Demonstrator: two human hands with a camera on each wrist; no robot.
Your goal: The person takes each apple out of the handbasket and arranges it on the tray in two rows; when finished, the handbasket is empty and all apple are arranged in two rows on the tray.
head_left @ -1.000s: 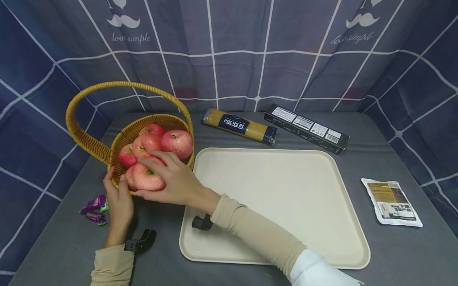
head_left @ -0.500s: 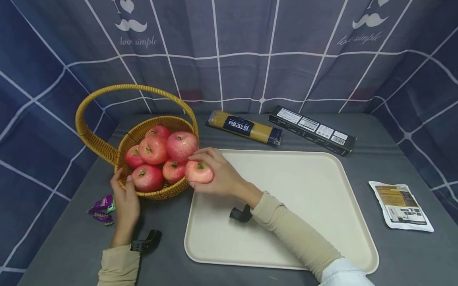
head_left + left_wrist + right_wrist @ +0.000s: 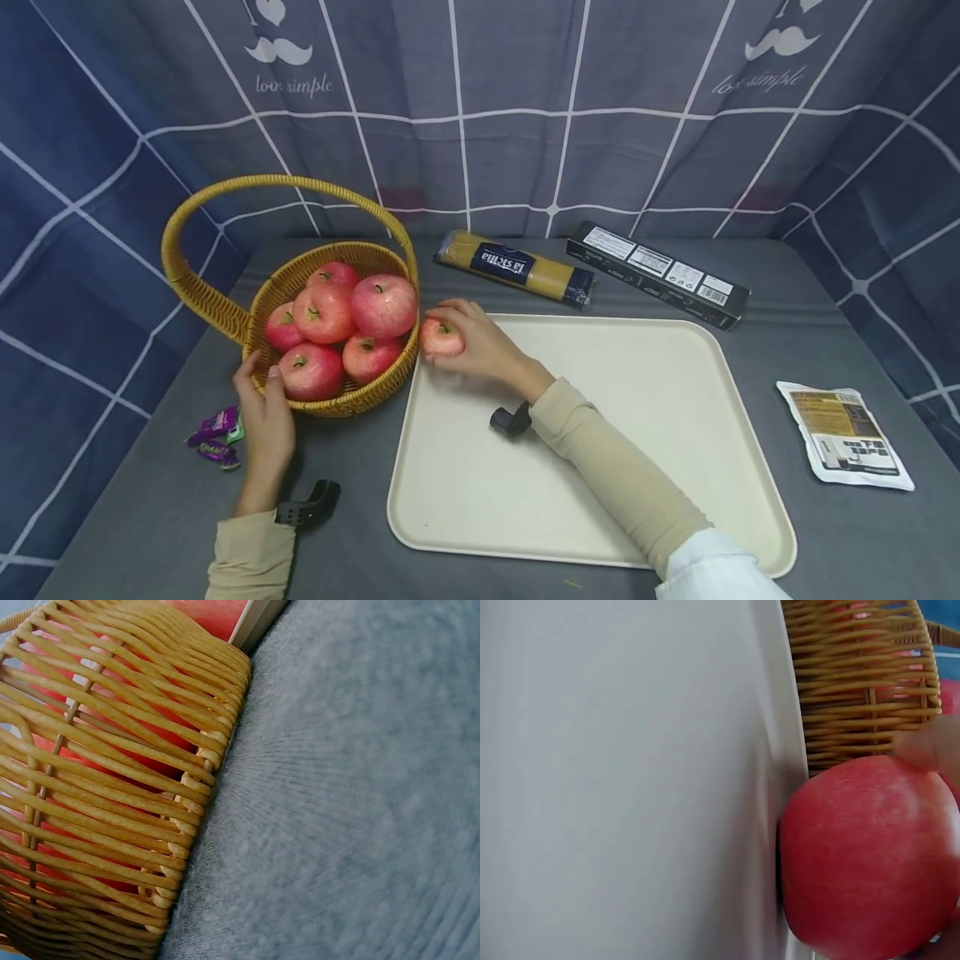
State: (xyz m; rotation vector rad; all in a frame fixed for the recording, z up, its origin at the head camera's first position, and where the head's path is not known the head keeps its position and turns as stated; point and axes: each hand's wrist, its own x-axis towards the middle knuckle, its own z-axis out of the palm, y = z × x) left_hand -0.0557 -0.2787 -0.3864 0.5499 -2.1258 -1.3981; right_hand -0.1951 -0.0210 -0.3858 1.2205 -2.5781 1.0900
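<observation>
My right hand (image 3: 487,354) holds a red apple (image 3: 441,337) at the far-left corner of the cream tray (image 3: 585,450). In the right wrist view the same apple (image 3: 870,855) is at the tray's rim, close to the basket's woven side; whether it rests on the tray is unclear. With thumb and fingers, my left hand (image 3: 268,429) grips the near-left rim of the yellow wicker basket (image 3: 348,407). Several red apples lie inside it. The left wrist view shows the basket's weave (image 3: 112,772) close up, with red fruit behind the gaps.
Behind the tray lie a pasta packet (image 3: 513,267) and a long black box (image 3: 656,273). A white and brown pouch (image 3: 846,435) lies to the right. Small purple-wrapped sweets (image 3: 216,437) sit left of my left hand. The basket's tall handle (image 3: 288,179) arches over it.
My right hand has lifted an apple out of the basket and carried it right to the tray's far-left corner. The left hand stays on the basket rim. The head view has shifted slightly.
</observation>
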